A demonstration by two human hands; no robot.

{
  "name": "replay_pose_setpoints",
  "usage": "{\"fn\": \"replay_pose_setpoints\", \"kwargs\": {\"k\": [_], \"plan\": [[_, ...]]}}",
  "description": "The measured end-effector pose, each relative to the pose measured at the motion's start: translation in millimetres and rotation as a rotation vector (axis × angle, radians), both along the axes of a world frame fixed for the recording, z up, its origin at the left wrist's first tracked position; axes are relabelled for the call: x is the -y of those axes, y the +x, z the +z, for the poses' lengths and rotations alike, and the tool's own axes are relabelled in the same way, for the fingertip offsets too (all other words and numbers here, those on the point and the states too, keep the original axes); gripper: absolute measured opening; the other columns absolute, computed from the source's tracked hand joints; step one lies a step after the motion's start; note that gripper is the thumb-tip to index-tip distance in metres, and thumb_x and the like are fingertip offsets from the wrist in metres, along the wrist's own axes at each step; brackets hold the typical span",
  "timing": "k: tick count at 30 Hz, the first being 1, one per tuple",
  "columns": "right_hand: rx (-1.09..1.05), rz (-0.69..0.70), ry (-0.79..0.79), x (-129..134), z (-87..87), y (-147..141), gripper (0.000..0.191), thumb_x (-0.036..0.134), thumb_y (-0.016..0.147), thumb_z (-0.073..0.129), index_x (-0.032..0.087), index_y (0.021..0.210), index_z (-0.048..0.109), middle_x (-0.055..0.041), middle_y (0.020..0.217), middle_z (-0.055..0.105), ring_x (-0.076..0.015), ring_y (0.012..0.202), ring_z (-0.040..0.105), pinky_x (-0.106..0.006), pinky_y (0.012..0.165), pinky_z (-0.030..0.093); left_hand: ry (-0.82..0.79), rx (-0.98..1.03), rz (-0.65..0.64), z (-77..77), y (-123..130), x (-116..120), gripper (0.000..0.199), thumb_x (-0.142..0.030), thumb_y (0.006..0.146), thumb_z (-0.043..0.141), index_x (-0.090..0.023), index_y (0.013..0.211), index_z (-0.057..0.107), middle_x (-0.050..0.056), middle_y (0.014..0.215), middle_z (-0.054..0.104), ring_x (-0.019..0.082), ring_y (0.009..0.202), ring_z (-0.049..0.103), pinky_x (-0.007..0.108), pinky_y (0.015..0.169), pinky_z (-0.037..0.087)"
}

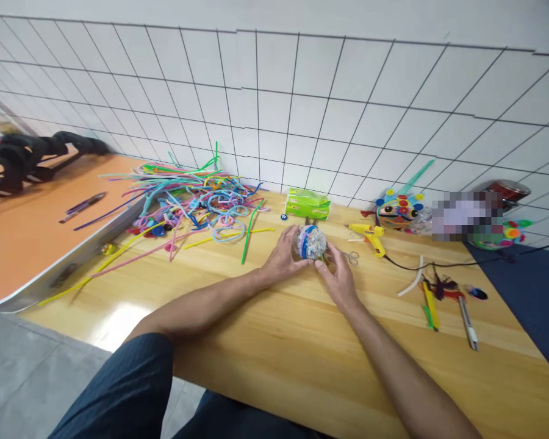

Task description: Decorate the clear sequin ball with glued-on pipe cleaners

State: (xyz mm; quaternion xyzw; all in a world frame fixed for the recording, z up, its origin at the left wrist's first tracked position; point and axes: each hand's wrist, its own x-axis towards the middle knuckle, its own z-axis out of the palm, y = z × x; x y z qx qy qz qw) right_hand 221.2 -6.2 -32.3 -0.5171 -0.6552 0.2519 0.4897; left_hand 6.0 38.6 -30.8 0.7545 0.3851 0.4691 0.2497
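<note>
A rounded, speckled grey-white object with blue and pale purple bands (312,242) is held just above or on the wooden table; its exact kind I cannot make out. Around its left side curls my left hand (283,253), thumb along the bottom edge. My right hand (340,277) grips it from the lower right with thumb and fingers. Scissors (351,258) lie just beyond the right hand, partly hidden by it. Behind the object sits a green tissue pack (307,204).
A tangled heap of colourful pipe cleaners (201,201) spreads at the left. To the right are a yellow glue gun (368,236) with a black cord, a decorated face craft (397,210), a yellow cutter (430,305) and a grey-white pen-like tool (468,323). A tiled wall (274,110) stands behind.
</note>
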Motion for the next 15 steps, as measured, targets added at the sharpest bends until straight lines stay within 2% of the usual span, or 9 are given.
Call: {"fn": "replay_pose_setpoints", "kwargs": {"k": [4,11,15], "plan": [[0.015,-0.010,0.014,-0.1,-0.9,0.6,0.067,0.058,0.097,0.070,0.023,0.153,0.057,-0.0182,0.144,0.069,-0.0351,0.133,0.067,-0.062,0.114,0.056,0.040,-0.033,-0.045,-2.1,-4.8,1.3,0.093,-0.042,0.090,0.085,-0.022,0.166,0.033,0.024,0.164,0.047,0.040,0.160,0.044,0.066,0.134,0.038],[-0.042,-0.009,-0.068,1.6,1.5,0.6,0.069,0.058,0.096,0.071,0.022,0.153,0.057,-0.0182,0.147,0.069,-0.0352,0.132,0.068,-0.063,0.116,0.054,0.058,-0.046,-0.031,-2.6,-3.6,4.4,0.099,-0.044,0.092,0.083,-0.025,0.170,0.027,0.023,0.167,0.042,0.040,0.162,0.041,0.064,0.134,0.040],[-0.070,-0.020,-0.113,0.7,2.7,1.5,0.072,0.061,0.094,0.072,0.021,0.152,0.059,-0.0187,0.145,0.071,-0.0361,0.128,0.071,-0.064,0.114,0.055,0.034,-0.049,-0.059,-3.8,-4.1,2.6,0.091,-0.042,0.093,0.081,-0.027,0.169,0.032,0.020,0.167,0.046,0.038,0.162,0.042,0.062,0.135,0.040]]}}
